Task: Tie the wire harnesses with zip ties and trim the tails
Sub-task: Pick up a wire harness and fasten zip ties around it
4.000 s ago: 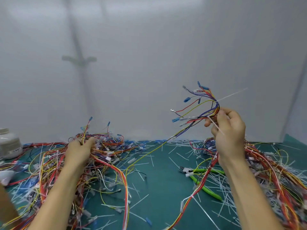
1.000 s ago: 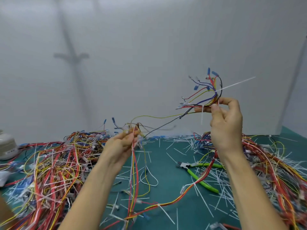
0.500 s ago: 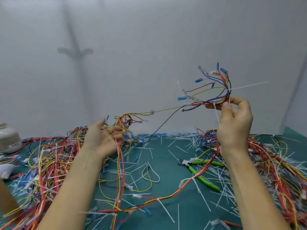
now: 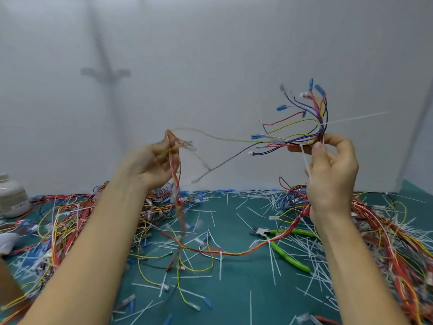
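Observation:
My right hand (image 4: 331, 170) is raised at upper right and pinches a fanned wire harness (image 4: 304, 127) with blue terminals. Two white zip ties (image 4: 351, 118) sit on that bundle, one tail pointing right, another hanging down past my thumb. My left hand (image 4: 150, 160) is raised at centre and grips a second bunch of red, orange and yellow wires (image 4: 177, 195) that trails down to the table. A yellow wire and a black wire run between the two bunches. Green-handled cutters (image 4: 284, 245) lie on the teal mat below my right hand.
A heap of loose harnesses (image 4: 58, 219) covers the mat's left side and another heap (image 4: 386, 231) the right. Cut white zip-tie tails (image 4: 234, 277) litter the teal mat (image 4: 234, 301). A white jar (image 4: 11, 195) stands at far left. A white wall rises behind.
My left hand has left the left heap and lifted a bunch of wires up toward the centre. My right hand has risen slightly with its harness.

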`<action>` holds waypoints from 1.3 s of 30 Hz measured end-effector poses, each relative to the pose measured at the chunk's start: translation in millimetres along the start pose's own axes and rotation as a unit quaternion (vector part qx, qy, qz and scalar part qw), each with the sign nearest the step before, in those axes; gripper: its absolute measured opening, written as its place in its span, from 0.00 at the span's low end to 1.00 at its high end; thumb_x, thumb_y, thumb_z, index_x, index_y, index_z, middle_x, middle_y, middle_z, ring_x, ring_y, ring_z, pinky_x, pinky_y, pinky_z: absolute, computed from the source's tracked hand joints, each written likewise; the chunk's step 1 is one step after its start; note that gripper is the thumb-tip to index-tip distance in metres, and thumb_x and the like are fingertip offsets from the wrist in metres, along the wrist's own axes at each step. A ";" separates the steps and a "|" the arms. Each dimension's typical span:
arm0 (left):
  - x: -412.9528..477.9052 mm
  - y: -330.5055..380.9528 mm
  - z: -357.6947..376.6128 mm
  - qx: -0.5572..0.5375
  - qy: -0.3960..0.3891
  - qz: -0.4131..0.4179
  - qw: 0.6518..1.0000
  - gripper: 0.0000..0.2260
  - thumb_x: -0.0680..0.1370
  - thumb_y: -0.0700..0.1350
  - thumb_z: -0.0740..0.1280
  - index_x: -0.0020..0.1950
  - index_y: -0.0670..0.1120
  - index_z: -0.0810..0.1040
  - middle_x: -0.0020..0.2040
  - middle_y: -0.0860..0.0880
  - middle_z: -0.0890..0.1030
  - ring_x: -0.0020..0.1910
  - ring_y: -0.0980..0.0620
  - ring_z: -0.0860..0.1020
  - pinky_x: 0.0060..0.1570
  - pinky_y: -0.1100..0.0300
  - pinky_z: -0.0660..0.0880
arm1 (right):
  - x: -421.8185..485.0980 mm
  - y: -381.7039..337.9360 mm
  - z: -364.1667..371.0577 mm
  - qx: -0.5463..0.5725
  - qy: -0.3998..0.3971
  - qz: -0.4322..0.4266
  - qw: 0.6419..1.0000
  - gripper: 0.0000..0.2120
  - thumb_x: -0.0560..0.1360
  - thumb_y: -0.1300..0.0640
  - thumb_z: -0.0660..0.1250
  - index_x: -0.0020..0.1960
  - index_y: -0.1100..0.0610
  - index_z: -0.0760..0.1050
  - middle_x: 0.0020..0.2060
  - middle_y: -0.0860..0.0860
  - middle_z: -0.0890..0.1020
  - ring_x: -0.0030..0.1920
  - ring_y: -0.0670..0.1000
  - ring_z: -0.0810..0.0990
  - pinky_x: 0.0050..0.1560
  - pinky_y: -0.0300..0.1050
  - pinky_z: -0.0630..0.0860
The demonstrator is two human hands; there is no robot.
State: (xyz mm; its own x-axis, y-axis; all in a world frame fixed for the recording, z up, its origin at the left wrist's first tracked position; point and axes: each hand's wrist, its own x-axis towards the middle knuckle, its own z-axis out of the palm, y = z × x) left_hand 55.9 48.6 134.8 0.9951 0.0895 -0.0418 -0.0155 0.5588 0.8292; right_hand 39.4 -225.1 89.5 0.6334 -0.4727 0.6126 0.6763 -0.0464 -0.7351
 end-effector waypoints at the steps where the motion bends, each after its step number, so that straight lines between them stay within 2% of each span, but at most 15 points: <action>1: -0.6 -8.6 -7.4 0.011 -0.003 -0.012 1.000 0.10 0.82 0.39 0.60 0.42 0.45 0.77 0.36 0.51 0.77 0.35 0.57 0.76 0.32 0.65 0.80 | 0.0 0.0 0.3 0.006 -0.009 0.009 1.000 0.08 0.83 0.60 0.58 0.48 0.48 0.68 0.33 0.40 0.83 0.25 0.41 0.67 0.26 0.34 0.64; 4: -3.4 -36.7 -24.0 0.069 -0.048 -0.036 0.996 0.12 0.82 0.33 0.55 0.42 0.44 0.73 0.35 0.49 0.75 0.36 0.54 0.74 0.37 0.59 0.82 | -2.9 0.8 4.3 0.024 -0.051 0.023 0.998 0.09 0.83 0.62 0.57 0.49 0.50 0.69 0.30 0.43 0.81 0.24 0.43 0.62 0.24 0.37 0.58; 8: -4.5 -61.5 -31.9 0.079 -0.056 -0.026 0.995 0.16 0.80 0.27 0.53 0.53 0.47 0.73 0.40 0.48 0.73 0.36 0.53 0.73 0.36 0.55 0.82 | -7.6 1.1 10.4 0.022 -0.099 0.031 0.994 0.08 0.83 0.62 0.57 0.49 0.51 0.70 0.33 0.43 0.82 0.23 0.43 0.62 0.23 0.36 0.59; 12: -5.0 -69.1 -42.4 0.046 -0.059 -0.016 0.997 0.21 0.80 0.27 0.55 0.60 0.51 0.72 0.40 0.46 0.73 0.34 0.53 0.76 0.35 0.54 0.82 | -0.5 -1.3 1.3 0.055 -0.031 0.020 0.998 0.09 0.83 0.62 0.57 0.48 0.50 0.69 0.28 0.42 0.79 0.23 0.41 0.62 0.23 0.37 0.58; 15: -9.0 -69.0 -49.3 0.035 -0.079 -0.019 0.996 0.24 0.78 0.26 0.56 0.59 0.54 0.72 0.40 0.46 0.74 0.33 0.53 0.76 0.36 0.55 0.81 | 6.4 -2.2 -8.2 0.073 0.021 0.003 0.997 0.09 0.83 0.62 0.57 0.48 0.50 0.68 0.27 0.40 0.79 0.21 0.40 0.62 0.23 0.34 0.59; 20: -17.3 -65.9 -54.7 -0.025 -0.109 -0.019 0.994 0.27 0.69 0.29 0.63 0.59 0.56 0.74 0.42 0.44 0.76 0.35 0.50 0.79 0.39 0.51 0.82 | 7.3 0.9 -8.9 0.066 0.048 0.001 0.997 0.09 0.83 0.62 0.57 0.48 0.49 0.68 0.29 0.39 0.81 0.23 0.39 0.66 0.25 0.33 0.63; 25: -20.9 -67.6 -51.3 0.031 -0.087 0.038 0.995 0.26 0.75 0.27 0.62 0.62 0.56 0.76 0.40 0.45 0.78 0.36 0.50 0.82 0.38 0.51 0.82 | 3.7 1.8 -4.5 0.044 0.022 0.005 0.999 0.09 0.83 0.61 0.57 0.48 0.49 0.69 0.24 0.40 0.76 0.21 0.40 0.62 0.23 0.34 0.59; 28: -22.6 -69.6 -44.8 0.061 -0.073 0.068 0.993 0.27 0.74 0.26 0.64 0.61 0.56 0.77 0.46 0.45 0.78 0.38 0.51 0.83 0.37 0.53 0.82 | -1.8 0.7 2.6 0.044 -0.013 0.012 0.999 0.09 0.83 0.61 0.57 0.48 0.50 0.69 0.21 0.41 0.72 0.22 0.40 0.60 0.23 0.35 0.57; 30: -23.5 -70.9 -41.1 0.070 -0.072 0.081 0.992 0.27 0.71 0.27 0.66 0.60 0.56 0.78 0.47 0.46 0.79 0.38 0.51 0.84 0.35 0.55 0.81 | -5.6 0.5 6.9 0.039 -0.039 0.013 0.998 0.09 0.83 0.62 0.57 0.48 0.50 0.69 0.22 0.41 0.73 0.22 0.40 0.59 0.24 0.36 0.56; 34: -24.1 -73.2 -41.5 0.100 -0.097 0.093 0.986 0.27 0.72 0.28 0.66 0.58 0.58 0.80 0.42 0.50 0.85 0.40 0.49 0.86 0.34 0.57 0.81 | -6.6 -0.3 5.8 0.036 -0.036 0.005 0.999 0.09 0.84 0.61 0.57 0.49 0.49 0.69 0.23 0.41 0.74 0.22 0.40 0.59 0.23 0.37 0.56; 39: -21.5 -77.1 -47.4 0.129 -0.070 0.117 0.982 0.26 0.73 0.28 0.67 0.55 0.60 0.82 0.37 0.51 0.77 0.40 0.47 0.85 0.34 0.58 0.81 | 3.5 -5.2 -7.4 0.060 0.023 -0.007 0.998 0.08 0.83 0.60 0.57 0.49 0.48 0.68 0.23 0.41 0.75 0.21 0.40 0.61 0.22 0.35 0.58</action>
State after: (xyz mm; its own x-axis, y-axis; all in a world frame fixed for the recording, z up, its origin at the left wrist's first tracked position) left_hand 31.0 42.6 45.3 0.9712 0.0655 0.2291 -0.2381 0.3083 0.9210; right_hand 35.4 -233.0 93.3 0.6071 -0.5135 0.6064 0.7268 0.0503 -0.6850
